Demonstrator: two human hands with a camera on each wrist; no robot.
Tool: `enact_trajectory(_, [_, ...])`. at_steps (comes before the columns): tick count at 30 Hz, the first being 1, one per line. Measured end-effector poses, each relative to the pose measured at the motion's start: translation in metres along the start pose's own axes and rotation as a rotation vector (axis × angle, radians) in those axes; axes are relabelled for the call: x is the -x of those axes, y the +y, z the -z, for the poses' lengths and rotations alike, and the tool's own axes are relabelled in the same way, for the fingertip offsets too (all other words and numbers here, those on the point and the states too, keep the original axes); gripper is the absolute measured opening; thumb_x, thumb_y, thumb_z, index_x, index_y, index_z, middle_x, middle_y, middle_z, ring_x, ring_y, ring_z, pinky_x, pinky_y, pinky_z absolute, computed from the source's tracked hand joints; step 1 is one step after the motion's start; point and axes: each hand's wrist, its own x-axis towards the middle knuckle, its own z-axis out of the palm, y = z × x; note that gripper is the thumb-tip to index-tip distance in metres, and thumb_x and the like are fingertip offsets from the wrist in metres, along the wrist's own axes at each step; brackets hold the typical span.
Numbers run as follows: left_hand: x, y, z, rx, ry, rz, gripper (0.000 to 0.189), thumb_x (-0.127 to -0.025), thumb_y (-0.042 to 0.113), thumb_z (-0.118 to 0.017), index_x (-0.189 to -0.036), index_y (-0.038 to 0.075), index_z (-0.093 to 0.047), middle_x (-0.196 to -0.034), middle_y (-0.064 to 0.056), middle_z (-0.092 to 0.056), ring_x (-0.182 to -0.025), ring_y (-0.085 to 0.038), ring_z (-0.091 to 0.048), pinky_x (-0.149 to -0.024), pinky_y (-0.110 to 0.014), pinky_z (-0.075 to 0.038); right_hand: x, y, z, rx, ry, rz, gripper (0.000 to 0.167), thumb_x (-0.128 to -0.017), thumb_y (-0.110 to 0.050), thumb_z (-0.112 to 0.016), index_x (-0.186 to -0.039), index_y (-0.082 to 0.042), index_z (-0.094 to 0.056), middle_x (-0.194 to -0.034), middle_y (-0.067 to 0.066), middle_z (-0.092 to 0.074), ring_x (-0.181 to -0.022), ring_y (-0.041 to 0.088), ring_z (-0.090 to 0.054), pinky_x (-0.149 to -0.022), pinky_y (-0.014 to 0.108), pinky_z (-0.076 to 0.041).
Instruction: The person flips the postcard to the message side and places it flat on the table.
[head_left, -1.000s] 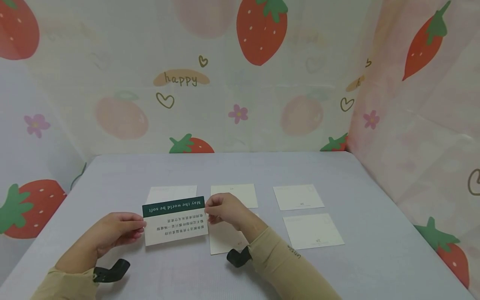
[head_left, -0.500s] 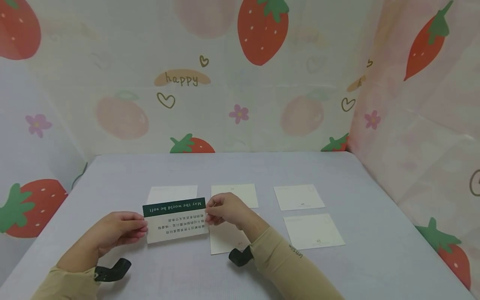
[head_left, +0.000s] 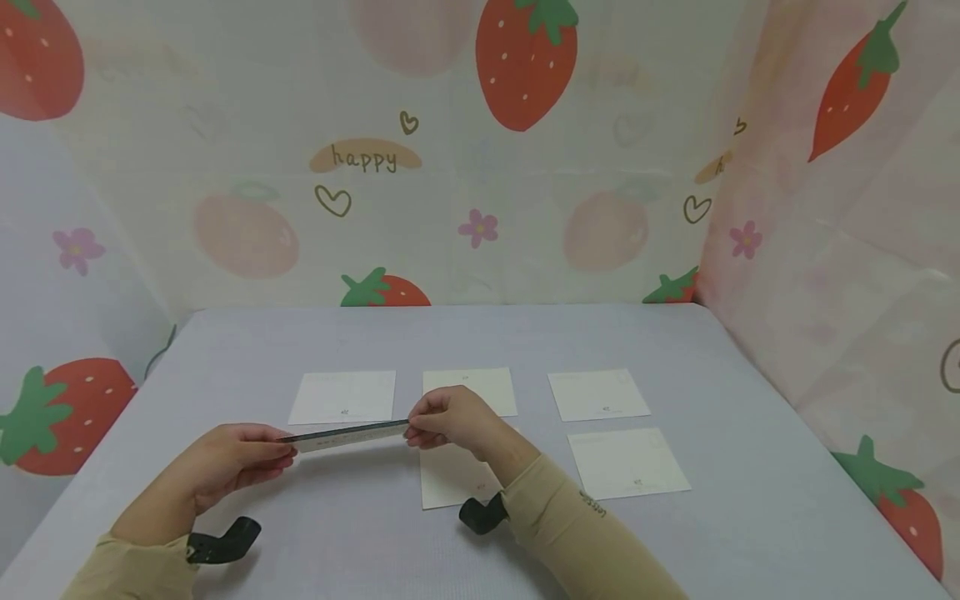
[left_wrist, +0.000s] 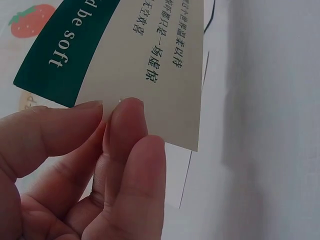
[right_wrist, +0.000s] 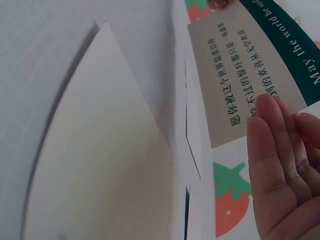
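Note:
Both hands hold one postcard between them above the table. It is nearly edge-on in the head view. The left wrist view shows its printed side: a dark green band reading "d be soft" and cream paper with Chinese characters. My left hand pinches its left end between thumb and fingers. At the right end, my right hand pinches it with thumb and fingertips. Under the right hand lies a cream card, partly hidden by that hand and wrist.
Several more pale cards lie flat: one at back left, one at back middle, one at back right and one at front right. A strawberry-patterned curtain stands behind the white table. Black mounts sit on both wrists.
The postcard has tipped from showing its printed face to lying nearly level, edge-on to the head view. The back left card shows fully now. Both hands stay nearly in place.

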Motion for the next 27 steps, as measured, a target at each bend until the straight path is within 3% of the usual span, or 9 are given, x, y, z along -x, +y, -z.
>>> enact_trajectory(5, [0.001,0.0,-0.002,-0.039,0.026,0.018,0.035,-0.085,0.013,-0.064,-0.113,-0.008,-0.059,-0.101,-0.013,-0.066,-0.091,-0.021,-0.064,-0.079,-0.034,-0.053,0.001,0.0,0.001,-0.02,-0.02,0.015,0.007,-0.086,-0.004,-0.06,-0.087,0.002,-0.064,-0.078,0.01,-0.068,-0.075,0.022,-0.067,-0.068,0.033,-0.055])
enact_trajectory(17, [0.005,0.002,-0.004,-0.04,0.08,0.052,0.028,-0.09,0.011,-0.054,-0.112,-0.005,-0.061,-0.101,-0.012,-0.065,-0.089,-0.02,-0.063,-0.077,-0.032,-0.053,-0.003,0.006,-0.004,0.006,0.018,-0.018,0.009,-0.083,-0.009,-0.065,-0.084,0.0,-0.065,-0.075,0.008,-0.068,-0.071,0.018,-0.066,-0.068,0.032,-0.055])
enact_trajectory(23, [0.005,0.002,-0.003,-0.063,0.127,0.084,0.033,-0.088,0.023,-0.061,-0.112,0.0,-0.063,-0.105,-0.009,-0.062,-0.086,-0.018,-0.06,-0.077,-0.03,-0.053,-0.003,0.008,-0.01,0.025,0.039,-0.024,0.007,-0.079,-0.006,-0.069,-0.082,-0.001,-0.065,-0.072,0.007,-0.066,-0.066,0.017,-0.064,-0.065,0.031,-0.055])
enact_trajectory(27, [0.004,-0.001,-0.001,-0.08,0.122,0.072,0.033,-0.088,0.018,-0.06,-0.115,-0.001,-0.061,-0.11,-0.009,-0.061,-0.087,-0.016,-0.06,-0.077,-0.032,-0.053,-0.004,0.008,-0.013,0.027,0.055,-0.025,0.007,-0.078,-0.005,-0.07,-0.082,-0.002,-0.064,-0.071,0.007,-0.065,-0.066,0.017,-0.064,-0.064,0.03,-0.055])
